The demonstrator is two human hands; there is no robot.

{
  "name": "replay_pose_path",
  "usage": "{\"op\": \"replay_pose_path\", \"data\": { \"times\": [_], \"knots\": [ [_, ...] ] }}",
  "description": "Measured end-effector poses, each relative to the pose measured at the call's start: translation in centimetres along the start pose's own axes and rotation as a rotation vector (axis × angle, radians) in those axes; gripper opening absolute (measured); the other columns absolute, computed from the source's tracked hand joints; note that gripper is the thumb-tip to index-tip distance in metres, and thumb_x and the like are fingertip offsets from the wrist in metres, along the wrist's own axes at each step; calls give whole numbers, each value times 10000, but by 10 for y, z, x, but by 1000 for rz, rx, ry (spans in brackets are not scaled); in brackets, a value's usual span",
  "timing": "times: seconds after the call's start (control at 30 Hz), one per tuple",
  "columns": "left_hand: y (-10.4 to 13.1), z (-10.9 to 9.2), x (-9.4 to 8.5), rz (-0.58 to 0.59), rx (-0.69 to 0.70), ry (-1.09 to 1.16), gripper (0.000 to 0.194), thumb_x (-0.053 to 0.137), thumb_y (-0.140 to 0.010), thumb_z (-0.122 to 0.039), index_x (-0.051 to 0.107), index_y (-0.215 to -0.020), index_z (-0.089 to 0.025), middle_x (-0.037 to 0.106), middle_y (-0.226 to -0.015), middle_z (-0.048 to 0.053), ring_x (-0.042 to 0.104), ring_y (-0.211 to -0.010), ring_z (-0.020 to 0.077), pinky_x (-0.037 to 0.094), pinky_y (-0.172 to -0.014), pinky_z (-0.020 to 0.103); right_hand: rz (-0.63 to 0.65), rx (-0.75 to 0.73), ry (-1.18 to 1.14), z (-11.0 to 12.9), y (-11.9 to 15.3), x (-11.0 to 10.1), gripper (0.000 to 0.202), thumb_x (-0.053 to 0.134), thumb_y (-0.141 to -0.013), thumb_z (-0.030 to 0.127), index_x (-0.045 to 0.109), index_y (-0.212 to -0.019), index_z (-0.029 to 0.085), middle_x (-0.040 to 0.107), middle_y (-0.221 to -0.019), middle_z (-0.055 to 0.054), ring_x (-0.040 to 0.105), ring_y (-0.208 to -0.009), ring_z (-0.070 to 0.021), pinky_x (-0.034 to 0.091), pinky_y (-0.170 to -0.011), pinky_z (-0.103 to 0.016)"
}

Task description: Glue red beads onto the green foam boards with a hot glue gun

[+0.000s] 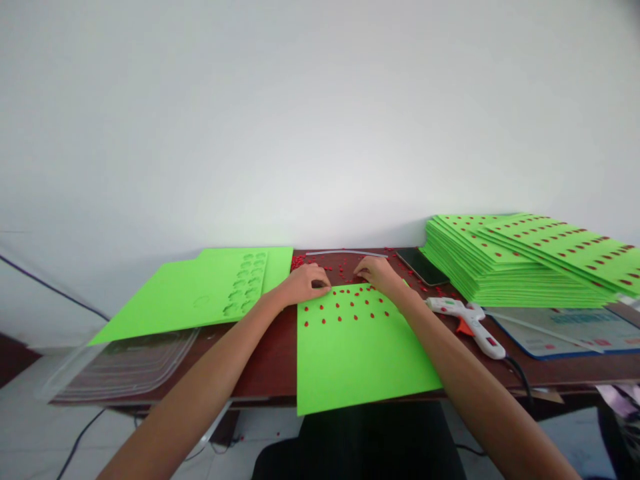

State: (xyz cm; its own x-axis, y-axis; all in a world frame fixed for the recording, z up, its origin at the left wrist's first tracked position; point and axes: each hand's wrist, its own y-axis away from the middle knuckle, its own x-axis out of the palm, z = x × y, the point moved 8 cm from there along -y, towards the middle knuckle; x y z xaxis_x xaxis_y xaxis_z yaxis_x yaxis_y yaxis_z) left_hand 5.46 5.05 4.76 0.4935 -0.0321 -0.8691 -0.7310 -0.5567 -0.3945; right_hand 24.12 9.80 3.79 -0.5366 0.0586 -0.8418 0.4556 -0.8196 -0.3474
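Observation:
A bright green sheet lies in front of me, its near edge past the table's edge. Rows of small red pieces dot its far half. My left hand rests at the sheet's far left corner, thumb and fingers curled together; whatever is between them is hidden. At the far edge, my right hand is bent down in a pinch, its fingertips too small to show what they hold. Loose red pieces are scattered on the table just beyond both hands.
A white glue gun with an orange trigger lies right of the sheet. Behind it are a black phone and a tall stack of dotted green sheets. Green sheets, some with cut-out shapes, lie left above a clear plastic lid.

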Motion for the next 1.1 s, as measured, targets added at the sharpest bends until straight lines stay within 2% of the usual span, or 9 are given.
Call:
{"op": "replay_pose_path", "data": {
  "times": [0.13, 0.23, 0.33, 0.47, 0.6, 0.8, 1.0, 1.1],
  "knots": [
    [0, 7, 0, -14, -38, -14, 149, 634, -924, -262, 772, -963, -221, 765, -955, 33, 662, -893, 192, 480, -910, 344, -26, -100, -308, 37, 10, -6, 120, 701, -855, 168, 805, -909, 195, 783, -930, -67, 722, -842, -190, 560, -773, -277],
    [0, 13, -1, -34, -73, -47, 143, 646, -908, -237, 778, -960, -226, 763, -956, 35, 661, -913, 203, 485, -892, 345, 74, -179, -417, 66, 17, 5, 103, 748, -842, 251, 796, -911, 192, 780, -903, -61, 724, -791, -180, 560, -717, -263],
    [0, 16, -1, -40, -91, -72, 129, 656, -893, -217, 776, -941, -226, 756, -937, 33, 658, -916, 206, 492, -869, 335, 169, -211, -423, 81, 20, 20, 114, 762, -844, 280, 790, -893, 182, 785, -883, -59, 734, -767, -176, 565, -721, -264],
    [-1, 15, -1, -37, -88, -79, 128, 664, -879, -193, 774, -935, -225, 753, -928, 32, 659, -909, 206, 496, -868, 336, 212, -214, -406, 84, 22, 25, 129, 734, -880, 287, 796, -933, 188, 797, -915, -55, 748, -798, -182, 573, -774, -282],
    [-1, 15, 0, -37, -81, -69, 134, 662, -870, -178, 772, -932, -223, 749, -925, 31, 664, -902, 202, 498, -876, 337, 194, -204, -407, 80, 21, 17, 130, 715, -894, 275, 797, -957, 196, 803, -926, -52, 752, -840, -189, 568, -802, -280],
    [-1, 14, 2, -25, -70, -86, 139, 642, -891, -198, 766, -950, -215, 746, -944, 42, 668, -913, 201, 501, -889, 340, 118, -248, -251, 75, 21, 4, 132, 690, -909, 232, 791, -986, 192, 777, -939, -63, 708, -832, -174, 518, -768, -259],
    [-1, 12, 0, -23, -62, -99, 126, 639, -901, -209, 763, -922, -209, 746, -935, 47, 661, -907, 204, 496, -881, 345, 267, -338, -234, 82, 29, 11, 169, 768, -860, 283, 806, -1010, 214, 754, -957, -62, 687, -859, -177, 503, -796, -273],
    [-2, 10, 0, -24, -59, -103, 120, 645, -898, -207, 764, -915, -211, 744, -925, 46, 658, -905, 206, 492, -877, 344, 293, -356, -258, 89, 30, 12, 107, 754, -865, 242, 813, -951, 217, 754, -943, -56, 684, -881, -176, 500, -807, -265]
  ]
}}
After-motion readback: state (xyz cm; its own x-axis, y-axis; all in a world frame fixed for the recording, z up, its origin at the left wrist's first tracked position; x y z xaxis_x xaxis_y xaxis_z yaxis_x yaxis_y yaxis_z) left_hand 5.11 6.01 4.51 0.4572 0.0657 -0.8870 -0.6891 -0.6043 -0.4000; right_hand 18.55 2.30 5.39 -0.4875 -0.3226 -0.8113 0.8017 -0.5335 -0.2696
